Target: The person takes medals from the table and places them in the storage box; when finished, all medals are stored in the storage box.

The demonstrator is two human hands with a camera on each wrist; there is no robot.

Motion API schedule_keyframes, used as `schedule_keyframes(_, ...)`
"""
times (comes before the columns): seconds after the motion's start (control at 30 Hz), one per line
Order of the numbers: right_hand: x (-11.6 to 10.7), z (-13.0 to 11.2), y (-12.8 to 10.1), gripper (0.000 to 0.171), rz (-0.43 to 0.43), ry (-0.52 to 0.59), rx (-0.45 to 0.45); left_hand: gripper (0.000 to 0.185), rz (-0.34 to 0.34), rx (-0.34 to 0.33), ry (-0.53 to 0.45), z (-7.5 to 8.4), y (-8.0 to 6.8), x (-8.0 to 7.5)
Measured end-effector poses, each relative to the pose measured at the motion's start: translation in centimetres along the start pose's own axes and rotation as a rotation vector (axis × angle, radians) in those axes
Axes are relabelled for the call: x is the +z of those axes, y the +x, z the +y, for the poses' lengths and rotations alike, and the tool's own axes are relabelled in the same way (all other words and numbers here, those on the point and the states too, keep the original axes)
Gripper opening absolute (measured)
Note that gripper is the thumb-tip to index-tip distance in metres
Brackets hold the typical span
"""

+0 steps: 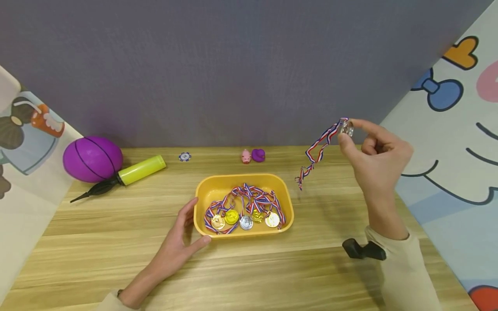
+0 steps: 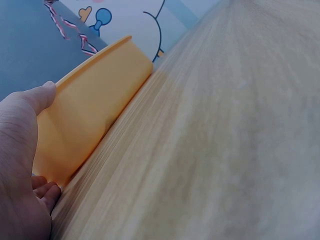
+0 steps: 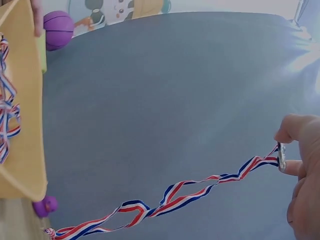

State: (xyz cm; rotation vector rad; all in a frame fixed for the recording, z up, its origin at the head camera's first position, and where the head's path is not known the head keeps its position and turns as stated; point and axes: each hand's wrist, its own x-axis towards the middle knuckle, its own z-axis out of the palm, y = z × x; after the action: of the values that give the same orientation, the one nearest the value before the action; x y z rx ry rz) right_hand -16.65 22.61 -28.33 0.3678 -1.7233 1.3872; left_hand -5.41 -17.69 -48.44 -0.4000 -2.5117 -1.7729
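My right hand (image 1: 379, 155) is raised to the right of a yellow plastic bin (image 1: 200, 183). Between thumb and index finger it pinches a silver medal (image 1: 346, 128) by its edges. The medal's twisted red, white and blue ribbon (image 3: 187, 192) trails down toward the bin. My left hand (image 1: 175, 242) holds the bin's front left corner, the thumb at the front rim and the fingers along the left wall. Inside the bin lie several medals, among them a silver medal (image 1: 246, 222) and a gold medal (image 1: 231, 217), with their striped ribbons (image 1: 253, 198) heaped behind them.
On the wooden table (image 1: 241, 276), a purple ball (image 1: 93, 159) and a yellow-green hand pump (image 1: 142, 170) lie at the back left. A poker chip (image 1: 185, 157), a pink pig figure (image 1: 246, 156) and a purple duck (image 1: 258, 155) sit along the grey back panel (image 1: 233, 77).
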Motion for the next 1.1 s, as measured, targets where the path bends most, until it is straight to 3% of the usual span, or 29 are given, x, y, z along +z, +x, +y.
schedule_keyframes(0.27, 1.6, -1.6, 0.2, 0.026, 0.033, 0.148, -0.052, 0.102, 0.002, 0.001, 0.002, 0.1, 0.0, 0.0)
schedule_keyframes(0.47, 2.4, -2.1, -0.5, 0.028, 0.015, 0.162, -0.042, 0.102, 0.003, 0.0, 0.001, 0.1, 0.1, 0.1)
schedule_keyframes(1.1, 4.9, 0.6, -7.0, 0.032, -0.4, 0.048, 0.029, 0.103, -0.002, -0.009, -0.002, -0.1, 0.0, 0.0)
